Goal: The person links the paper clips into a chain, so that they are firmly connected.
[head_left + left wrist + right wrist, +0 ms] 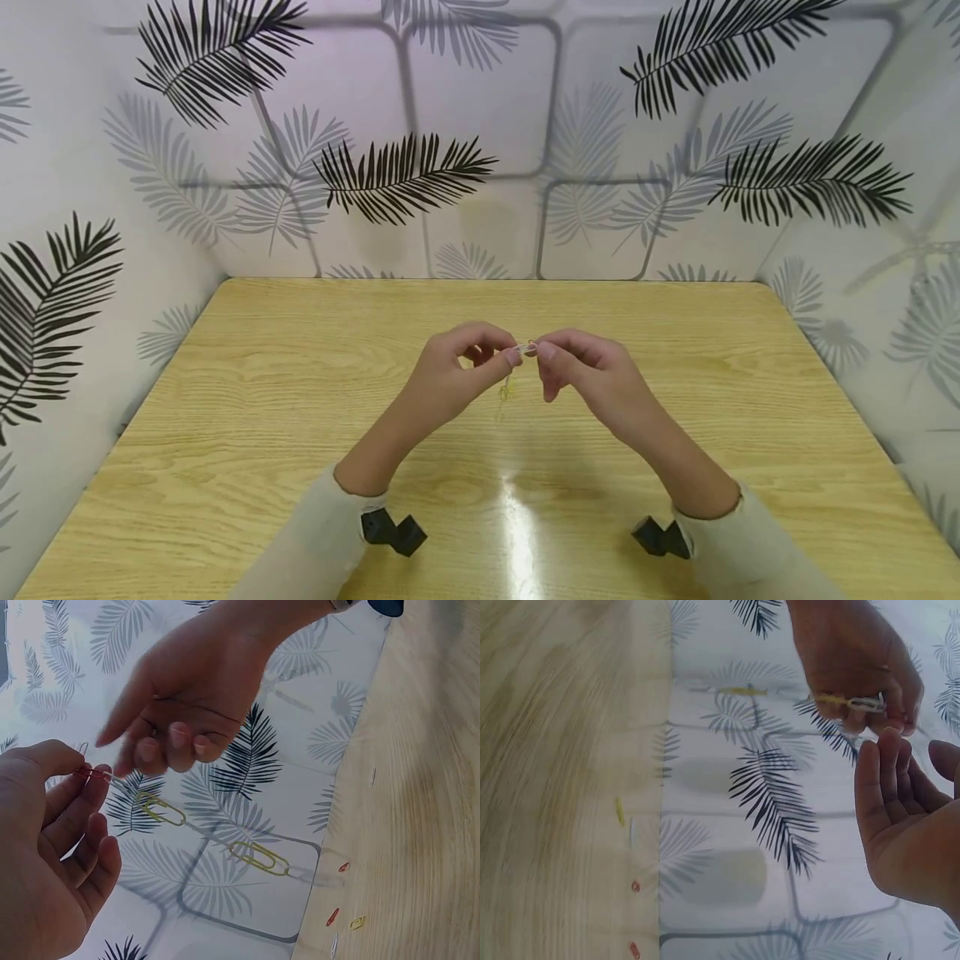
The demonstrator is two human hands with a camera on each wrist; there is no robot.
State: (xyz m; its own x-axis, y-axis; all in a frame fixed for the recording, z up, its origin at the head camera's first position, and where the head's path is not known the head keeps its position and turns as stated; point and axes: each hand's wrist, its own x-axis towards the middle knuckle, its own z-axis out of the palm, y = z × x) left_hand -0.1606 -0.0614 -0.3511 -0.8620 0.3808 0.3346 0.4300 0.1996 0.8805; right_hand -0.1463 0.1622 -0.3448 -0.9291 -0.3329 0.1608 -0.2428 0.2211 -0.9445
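My left hand (pixel 459 367) pinches a red paper clip (pixel 91 773) between thumb and fingertips above the table. From it hangs a chain of linked clips: a white paper clip (pixel 120 784), a yellow paper clip (pixel 163 810), and further white and yellow ones (pixel 259 857) below. Another pale clip (pixel 84 748) sticks out by the left thumb tip. Close beside it is my right hand (pixel 596 367), its thumb and fingers parted in both wrist views. In the right wrist view the left fingers partly cover the red clip.
Along the table edge lie loose paper clips, among them a red one (pixel 332 916), a yellow one (pixel 619 811) and a white one (pixel 334 945). The wooden table (pixel 300 400) meets a leaf-patterned wall covering (pixel 480 100) at its back and sides.
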